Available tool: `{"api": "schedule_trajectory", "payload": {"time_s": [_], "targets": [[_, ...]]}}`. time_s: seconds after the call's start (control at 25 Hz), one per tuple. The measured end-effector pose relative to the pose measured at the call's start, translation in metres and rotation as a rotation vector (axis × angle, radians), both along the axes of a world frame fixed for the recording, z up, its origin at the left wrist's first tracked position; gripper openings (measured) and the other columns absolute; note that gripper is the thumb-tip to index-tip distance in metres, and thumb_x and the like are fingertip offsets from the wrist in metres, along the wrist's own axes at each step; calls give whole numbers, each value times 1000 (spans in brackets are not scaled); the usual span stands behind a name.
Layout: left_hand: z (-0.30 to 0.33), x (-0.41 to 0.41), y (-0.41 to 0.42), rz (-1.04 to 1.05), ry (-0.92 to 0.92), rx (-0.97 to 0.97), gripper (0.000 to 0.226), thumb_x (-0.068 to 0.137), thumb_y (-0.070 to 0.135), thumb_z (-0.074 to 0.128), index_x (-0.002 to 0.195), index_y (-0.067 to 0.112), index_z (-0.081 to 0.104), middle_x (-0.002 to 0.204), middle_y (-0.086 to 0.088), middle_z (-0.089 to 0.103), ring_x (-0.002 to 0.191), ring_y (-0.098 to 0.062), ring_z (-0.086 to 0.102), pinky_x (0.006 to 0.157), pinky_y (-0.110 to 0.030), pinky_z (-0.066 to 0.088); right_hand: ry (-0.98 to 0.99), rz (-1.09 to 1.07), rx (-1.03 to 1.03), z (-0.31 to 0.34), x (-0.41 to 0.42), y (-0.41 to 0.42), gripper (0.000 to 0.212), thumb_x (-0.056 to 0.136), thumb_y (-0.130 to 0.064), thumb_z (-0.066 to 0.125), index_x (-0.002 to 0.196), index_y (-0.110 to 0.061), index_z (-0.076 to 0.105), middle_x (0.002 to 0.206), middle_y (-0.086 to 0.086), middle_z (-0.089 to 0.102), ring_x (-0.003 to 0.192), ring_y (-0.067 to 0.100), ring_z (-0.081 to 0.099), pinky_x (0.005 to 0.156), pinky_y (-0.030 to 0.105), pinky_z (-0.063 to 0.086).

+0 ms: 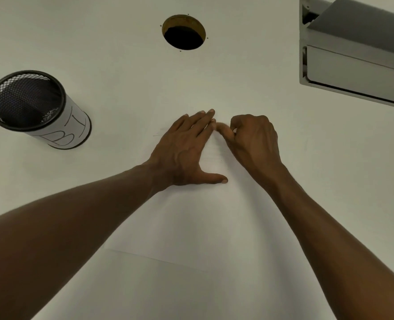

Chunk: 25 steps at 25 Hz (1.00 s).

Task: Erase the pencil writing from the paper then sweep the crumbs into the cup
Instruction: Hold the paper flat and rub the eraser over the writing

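A pale table top (122, 54) fills the view. A round cable hole (183, 32) with a brownish inner rim and a dark interior is cut into it near the far edge. At the far right, a grey metal fixture (355, 65) with a slanted upper panel is seen.

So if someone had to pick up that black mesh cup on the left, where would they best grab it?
Probably round the middle of the mesh cup, on its paper-wrapped wall, coming in from the right side. It stands upright with its open mouth up, and the wall is round, so a hand can wrap it. The left hand, flat on the paper, is nearer than the right hand.
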<state>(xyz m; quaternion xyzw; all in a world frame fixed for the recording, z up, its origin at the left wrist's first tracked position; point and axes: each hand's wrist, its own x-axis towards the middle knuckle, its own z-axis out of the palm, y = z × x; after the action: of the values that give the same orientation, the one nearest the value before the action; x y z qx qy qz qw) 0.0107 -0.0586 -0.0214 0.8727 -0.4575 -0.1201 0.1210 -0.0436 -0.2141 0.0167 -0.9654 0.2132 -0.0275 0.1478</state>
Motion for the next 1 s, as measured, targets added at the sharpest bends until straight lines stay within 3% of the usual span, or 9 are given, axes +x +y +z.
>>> {"api": "schedule_trajectory", "payload": {"time_s": [0.08, 0.16, 0.24, 0.32, 0.4, 0.48, 0.56, 0.84, 1.0], "targets": [[3, 1, -1, 10, 38, 12, 131, 68, 94, 47, 162, 8, 17, 172, -5, 4, 159, -20, 4, 129, -37, 1, 99, -31, 134, 6, 5, -4, 63, 94, -60, 44, 66, -5, 59, 59, 2, 59, 55, 16, 52, 56, 30, 43], [4, 4, -3, -2, 56, 39, 131, 70, 93, 47, 162, 7, 11, 172, -6, -2, 159, -20, -1, 126, -35, -3, 170, -58, 353, 14, 8, -14, 52, 99, -42, 39, 90, -1, 69, 90, 7, 72, 77, 19, 63, 69, 31, 49], [3, 5, -1, -6, 45, 48, 128, 74, 90, 48, 162, 6, 7, 172, -7, -6, 159, -21, -4, 127, -36, -3, 205, -34, 448, 21, 7, -26, 30, 98, -20, 45, 109, -7, 70, 108, 3, 69, 88, 15, 65, 68, 23, 48], [0, 3, 6, 3, 28, 32, 125, 76, 89, 46, 162, 7, 7, 172, -7, -7, 159, -20, -6, 129, -37, -4, 163, -12, 468, 21, -1, -34, 23, 93, -13, 59, 114, -17, 69, 101, -4, 65, 75, 4, 63, 61, 12, 42], [-5, -1, 14, 21, -3, 10, 124, 76, 90, 41, 162, 7, 10, 172, -6, -4, 159, -19, -5, 129, -37, -3, 52, -4, 444, 15, -6, -34, 18, 85, -13, 72, 103, -18, 72, 85, -8, 65, 65, 0, 58, 59, 10, 41], [-8, -2, 16, 21, -22, -19, 124, 76, 92, 39, 162, 6, 14, 172, -7, 1, 159, -19, -1, 129, -39, 1, -27, 4, 443, 8, -11, -31, 14, 82, -11, 76, 94, -19, 74, 77, -11, 66, 60, -2, 58, 58, 4, 41], [-9, -3, 16, 27, -42, -27, 125, 75, 93, 38, 161, 6, 18, 172, -8, 5, 159, -21, 2, 129, -42, 4, -85, 22, 433, 3, -19, -25, 17, 84, -10, 74, 98, -19, 75, 83, -6, 70, 65, 0, 59, 62, 1, 41], [-10, -1, 14, 15, -55, 12, 132, 69, 99, 37, 162, 7, 17, 172, -7, 5, 159, -22, 3, 129, -46, 7, -266, 193, 297, -8, -56, 7, 13, 84, -6, 75, 97, -5, 75, 84, 4, 74, 69, 12, 64, 67, 16, 51], [-11, -1, 14, 10, -69, 5, 133, 69, 100, 34, 161, 6, 19, 172, -8, 6, 159, -23, 4, 128, -48, 9, -308, 210, 246, -8, -11, -6, 14, 85, -6, 72, 98, -1, 75, 80, 10, 73, 68, 21, 66, 69, 37, 56]]}}
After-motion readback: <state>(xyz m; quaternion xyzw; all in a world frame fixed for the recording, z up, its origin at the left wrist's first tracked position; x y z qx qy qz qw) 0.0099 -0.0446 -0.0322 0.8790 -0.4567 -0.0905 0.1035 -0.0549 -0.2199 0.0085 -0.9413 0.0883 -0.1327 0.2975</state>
